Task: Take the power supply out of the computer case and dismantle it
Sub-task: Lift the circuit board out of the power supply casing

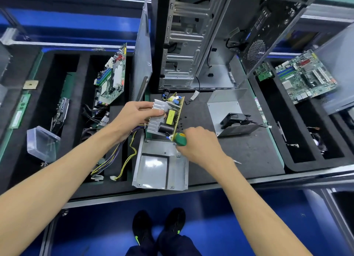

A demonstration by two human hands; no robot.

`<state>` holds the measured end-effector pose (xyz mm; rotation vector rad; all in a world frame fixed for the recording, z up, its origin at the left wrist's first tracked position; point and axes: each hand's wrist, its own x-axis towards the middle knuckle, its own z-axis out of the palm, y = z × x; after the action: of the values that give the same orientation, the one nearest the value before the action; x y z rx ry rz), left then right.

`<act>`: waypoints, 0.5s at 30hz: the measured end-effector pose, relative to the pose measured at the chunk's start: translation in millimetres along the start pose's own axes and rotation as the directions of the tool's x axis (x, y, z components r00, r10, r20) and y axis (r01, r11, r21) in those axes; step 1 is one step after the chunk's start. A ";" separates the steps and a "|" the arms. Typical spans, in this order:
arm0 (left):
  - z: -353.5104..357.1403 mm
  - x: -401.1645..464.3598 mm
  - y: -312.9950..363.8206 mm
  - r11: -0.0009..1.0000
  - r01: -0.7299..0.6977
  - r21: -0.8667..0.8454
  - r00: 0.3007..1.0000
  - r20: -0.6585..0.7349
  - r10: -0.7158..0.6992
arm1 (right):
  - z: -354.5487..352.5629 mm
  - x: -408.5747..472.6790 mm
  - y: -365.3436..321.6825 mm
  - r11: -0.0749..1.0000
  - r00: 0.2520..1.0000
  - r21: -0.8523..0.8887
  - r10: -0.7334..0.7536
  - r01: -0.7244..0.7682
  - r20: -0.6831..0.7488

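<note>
Hands: left (137, 114) grips circuit board (168, 115) | tilted, finned heatsinks, yellow transformer

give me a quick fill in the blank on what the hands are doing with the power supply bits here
1. The left hand grips the power supply board by its silver ____.
2. The right hand holds a screwdriver whose handle is green and ____.
3. The board is tilted up above the open metal ____.
4. The fan lies in the cover to the ____ of the board.

Missing words: heatsink; yellow; housing; right
</note>
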<state>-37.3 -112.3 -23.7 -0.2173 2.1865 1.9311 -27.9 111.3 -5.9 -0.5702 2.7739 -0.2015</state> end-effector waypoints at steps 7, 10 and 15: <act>-9.7 -7.4 3.9 0.982 0.010 -0.190 1.000 -0.004 -0.011 | 14.0 0.4 -43.3 0.972 0.986 -0.182 -0.135 0.151 0.102; -11.3 -11.1 8.6 0.966 0.027 -0.257 1.000 -0.002 -0.029 | 18.4 0.5 -47.9 0.987 0.991 -0.104 -0.114 0.122 0.074; -11.7 -17.7 20.1 0.934 0.030 -0.357 0.999 -0.021 -0.041 | 12.0 2.3 -27.2 1.000 1.000 -0.003 0.007 -0.007 -0.005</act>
<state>-26.0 -121.9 1.4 -0.3407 1.8153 2.3043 -16.3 84.7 -12.5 -0.5620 2.7811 -0.1971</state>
